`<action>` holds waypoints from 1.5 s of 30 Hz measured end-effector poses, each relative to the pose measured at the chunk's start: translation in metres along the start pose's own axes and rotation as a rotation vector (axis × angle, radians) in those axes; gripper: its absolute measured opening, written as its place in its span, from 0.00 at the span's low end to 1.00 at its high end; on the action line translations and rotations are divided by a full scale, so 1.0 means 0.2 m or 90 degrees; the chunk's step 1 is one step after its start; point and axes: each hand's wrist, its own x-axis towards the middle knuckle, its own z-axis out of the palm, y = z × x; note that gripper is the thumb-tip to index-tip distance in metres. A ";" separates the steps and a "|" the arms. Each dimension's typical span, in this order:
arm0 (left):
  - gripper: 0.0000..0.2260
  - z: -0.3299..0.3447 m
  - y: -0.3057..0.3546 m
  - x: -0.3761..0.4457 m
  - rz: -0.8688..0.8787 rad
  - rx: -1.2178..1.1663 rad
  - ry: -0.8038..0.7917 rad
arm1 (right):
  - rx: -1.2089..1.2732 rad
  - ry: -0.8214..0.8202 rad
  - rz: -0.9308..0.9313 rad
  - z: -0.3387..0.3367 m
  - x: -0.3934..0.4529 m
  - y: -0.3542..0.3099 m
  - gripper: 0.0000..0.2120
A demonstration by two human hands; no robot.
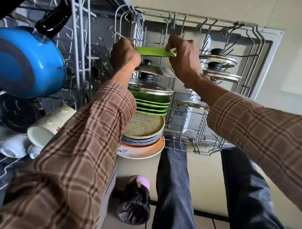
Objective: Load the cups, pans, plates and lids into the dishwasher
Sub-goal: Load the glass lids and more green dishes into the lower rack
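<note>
Green plastic plate [153, 51] held on edge between both hands over the lower rack [212, 26] of the dishwasher. Left hand [124, 55] grasps the plate's left rim with fingers curled round it; right hand [182, 56] pinches the right rim between thumb and fingertips. The two-sided hold appears intended to keep the plate upright and steer it between the rack's wire tines.

Directly below the hands, toward the person, steel and glass lids [149, 78] with black knobs stand on edge in the same row, then more green plates [152, 105], then speckled and orange plates [142, 133]. The held plate thus goes to the far end of the row. To the right of the right hand, further glass lids [218, 62] occupy a second row.

Left of the left hand, the upper rack carries a blue pan [19, 62], a dark pot [18, 113] and white cups [43, 129], mouths sideways or down for draining.

Judgement: plate not yet seated; loading well advanced
</note>
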 end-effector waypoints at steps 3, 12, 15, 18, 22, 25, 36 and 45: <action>0.16 0.01 -0.01 0.01 0.022 0.027 -0.002 | -0.066 -0.045 0.010 -0.01 0.00 0.08 0.05; 0.12 0.00 0.00 0.04 -0.013 0.014 0.023 | -0.131 -0.054 -0.016 0.02 -0.04 0.10 0.10; 0.13 -0.01 -0.01 0.01 0.008 0.012 0.015 | -0.128 -0.031 -0.031 -0.02 -0.07 0.08 0.11; 0.13 -0.02 -0.02 -0.02 0.029 -0.004 0.035 | -0.098 -0.023 -0.037 -0.08 -0.11 0.09 0.13; 0.14 -0.08 -0.09 -0.07 0.083 -0.082 0.053 | -0.089 0.024 -0.040 -0.12 -0.20 0.08 0.10; 0.19 -0.11 -0.10 -0.29 0.113 -0.164 0.159 | -0.079 0.020 -0.031 -0.20 -0.29 -0.01 0.12; 0.30 -0.27 0.02 -1.53 0.213 -0.169 0.137 | -0.160 -0.117 -0.174 -0.82 -0.86 -0.51 0.19; 0.32 -0.94 0.02 -2.37 0.124 -0.128 0.363 | -0.192 -0.213 -0.415 -1.32 -1.35 -1.29 0.17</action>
